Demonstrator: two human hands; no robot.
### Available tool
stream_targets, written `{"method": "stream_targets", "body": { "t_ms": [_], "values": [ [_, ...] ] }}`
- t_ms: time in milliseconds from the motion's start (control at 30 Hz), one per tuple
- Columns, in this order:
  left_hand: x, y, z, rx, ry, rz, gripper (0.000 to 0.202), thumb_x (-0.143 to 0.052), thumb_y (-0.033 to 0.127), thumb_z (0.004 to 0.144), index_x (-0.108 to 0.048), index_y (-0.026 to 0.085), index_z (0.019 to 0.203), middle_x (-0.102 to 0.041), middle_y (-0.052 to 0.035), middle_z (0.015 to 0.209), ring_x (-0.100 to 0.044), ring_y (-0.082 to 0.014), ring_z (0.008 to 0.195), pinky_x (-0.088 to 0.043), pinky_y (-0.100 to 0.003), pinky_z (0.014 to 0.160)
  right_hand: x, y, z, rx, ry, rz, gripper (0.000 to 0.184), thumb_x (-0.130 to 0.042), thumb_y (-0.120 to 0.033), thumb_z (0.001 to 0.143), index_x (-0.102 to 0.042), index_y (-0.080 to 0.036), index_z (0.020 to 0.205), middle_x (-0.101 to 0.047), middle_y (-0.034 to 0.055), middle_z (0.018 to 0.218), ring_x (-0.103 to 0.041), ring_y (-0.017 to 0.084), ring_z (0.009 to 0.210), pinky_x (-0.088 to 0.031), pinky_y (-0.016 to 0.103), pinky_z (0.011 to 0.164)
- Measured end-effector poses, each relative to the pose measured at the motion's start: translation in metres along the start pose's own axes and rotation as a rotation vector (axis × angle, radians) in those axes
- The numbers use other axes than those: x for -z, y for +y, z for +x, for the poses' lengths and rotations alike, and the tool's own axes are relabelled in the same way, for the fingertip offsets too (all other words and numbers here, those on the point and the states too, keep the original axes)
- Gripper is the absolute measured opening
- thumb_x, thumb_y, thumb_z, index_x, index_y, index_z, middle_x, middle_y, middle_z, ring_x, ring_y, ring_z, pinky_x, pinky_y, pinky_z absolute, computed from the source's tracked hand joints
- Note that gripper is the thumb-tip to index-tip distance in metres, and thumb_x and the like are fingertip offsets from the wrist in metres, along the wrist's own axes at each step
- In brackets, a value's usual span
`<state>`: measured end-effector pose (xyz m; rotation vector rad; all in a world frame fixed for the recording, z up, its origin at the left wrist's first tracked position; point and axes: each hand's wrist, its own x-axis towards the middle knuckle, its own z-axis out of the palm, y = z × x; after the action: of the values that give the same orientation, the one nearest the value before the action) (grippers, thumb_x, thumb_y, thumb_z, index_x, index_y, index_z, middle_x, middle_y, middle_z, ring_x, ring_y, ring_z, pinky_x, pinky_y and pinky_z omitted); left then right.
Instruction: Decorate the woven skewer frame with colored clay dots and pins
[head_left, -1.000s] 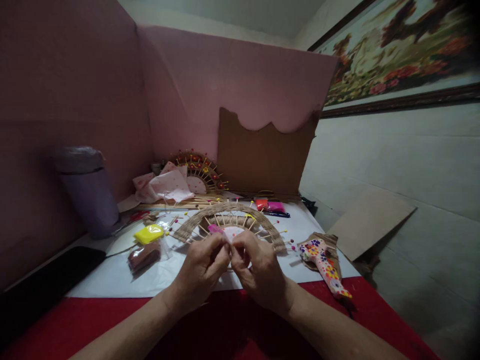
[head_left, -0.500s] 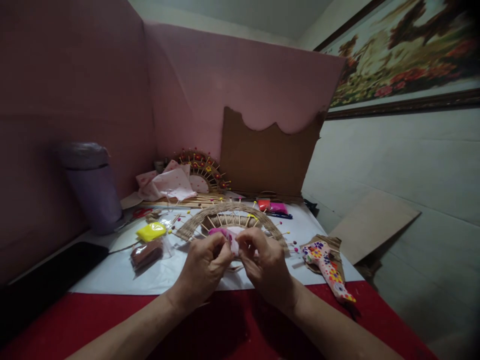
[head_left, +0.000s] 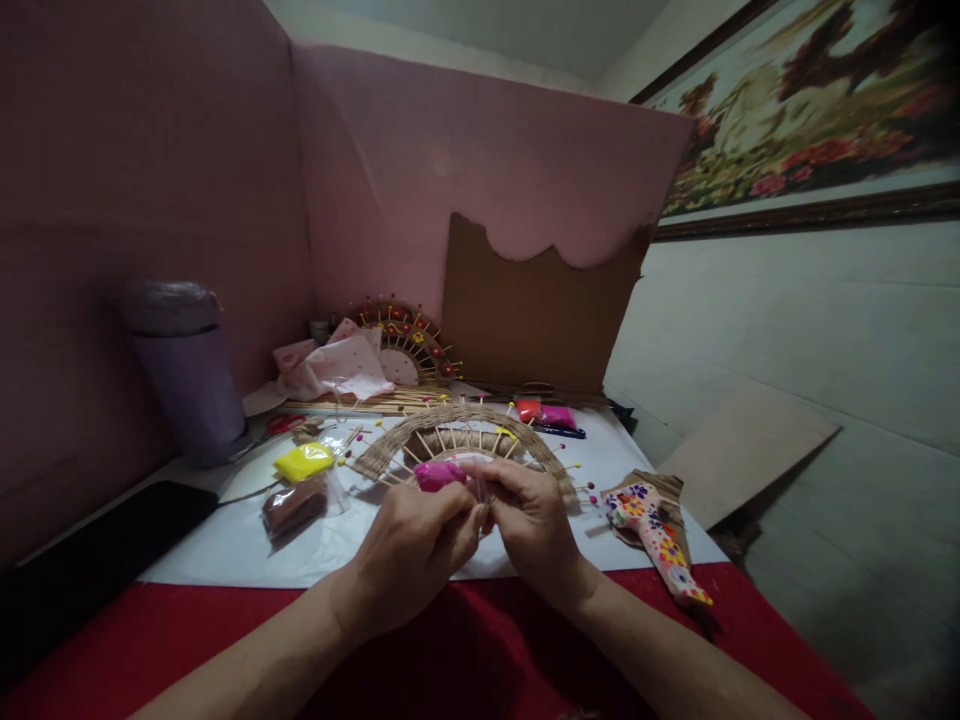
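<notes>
Between my two hands is a small clear bag of magenta clay [head_left: 438,476]. My left hand [head_left: 420,540] pinches the bag's loose plastic end, with its fingers curled in. My right hand [head_left: 532,525] grips the same plastic from the other side, its index finger and thumb closed near the bag's edge. Just beyond them lies a half-round fan shape [head_left: 382,443] wrapped in twine, with thin sticks and coloured bead tips around its rim. My hands hide its lower middle part.
To the left lie a yellow clay packet [head_left: 304,461], a brown clay packet [head_left: 294,506] and a purple tumbler [head_left: 184,380]. Red and magenta packets [head_left: 556,416] and a pen [head_left: 562,432] sit behind. A flower-patterned animal figure [head_left: 651,525] lies right. Cut cardboard [head_left: 540,310] leans at the back.
The magenta bag now shows more fully above my left hand. My left hand has moved slightly right, and my hands have come closer together on the plastic.
</notes>
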<state>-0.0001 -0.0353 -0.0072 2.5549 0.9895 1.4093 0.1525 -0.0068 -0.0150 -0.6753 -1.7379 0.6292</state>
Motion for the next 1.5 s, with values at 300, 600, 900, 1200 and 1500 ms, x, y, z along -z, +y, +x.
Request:
{"method": "stream_targets", "body": {
  "t_ms": [300, 600, 900, 1200, 1500],
  "values": [
    [0.009, -0.008, 0.015, 0.521, 0.331, -0.31, 0.018, -0.053, 0.032, 0.084, -0.057, 0.019, 0.095, -0.058, -0.003, 0.089, -0.055, -0.014, 0.078, -0.044, -0.027, 0.07, 0.002, 0.003, 0.01, -0.392, 0.123, 0.389, 0.024, -0.063, -0.015, 0.063, -0.076, -0.017, 0.083, -0.06, -0.002, 0.047, -0.049, 0.007, 0.036, -0.041, 0.019, 0.036],
    [0.004, -0.012, 0.014, 0.807, 0.085, -1.041, 0.036, -0.074, 0.031, 0.064, -0.058, 0.013, 0.09, -0.064, -0.0024, 0.073, -0.059, -0.012, 0.059, -0.047, -0.024, 0.055, 0.001, 0.004, 0.006, -0.374, 0.04, 0.434, 0.034, -0.057, -0.008, 0.061, -0.076, -0.022, 0.086, -0.059, -0.0036, 0.044, -0.049, 0.008, 0.036, -0.043, 0.019, 0.035],
    [0.006, -0.011, 0.012, 0.682, -0.051, -0.928, 0.031, -0.062, 0.039, 0.076, -0.05, 0.014, 0.089, -0.05, 0.0054, 0.054, -0.039, -0.0061, 0.041, -0.026, -0.018, 0.039, 0.004, 0.001, 0.008, -0.342, -0.02, 0.379, 0.023, -0.076, -0.019, 0.061, -0.076, -0.023, 0.084, -0.066, 0.001, 0.069, -0.047, 0.006, 0.044, -0.042, 0.018, 0.036],
    [0.003, -0.01, 0.013, 0.718, -0.014, -0.956, 0.033, -0.061, 0.043, 0.076, -0.047, 0.016, 0.089, -0.049, 0.0054, 0.055, -0.038, -0.006, 0.041, -0.025, -0.019, 0.039, 0.006, 0.002, 0.008, -0.317, -0.051, 0.402, 0.015, -0.078, -0.026, 0.061, -0.075, -0.02, 0.074, -0.056, -0.0004, 0.069, -0.048, 0.007, 0.049, -0.042, 0.016, 0.036],
    [-0.001, -0.015, 0.012, 0.832, -0.024, -1.129, 0.036, -0.069, 0.044, 0.069, -0.049, 0.017, 0.082, -0.048, 0.0061, 0.052, -0.038, -0.0049, 0.037, -0.023, -0.017, 0.037, 0.007, 0.004, 0.008, -0.272, -0.114, 0.362, 0.017, -0.077, -0.029, 0.064, -0.075, -0.023, 0.08, -0.055, 0.002, 0.076, -0.05, 0.009, 0.055, -0.045, 0.017, 0.037]
  ]
}}
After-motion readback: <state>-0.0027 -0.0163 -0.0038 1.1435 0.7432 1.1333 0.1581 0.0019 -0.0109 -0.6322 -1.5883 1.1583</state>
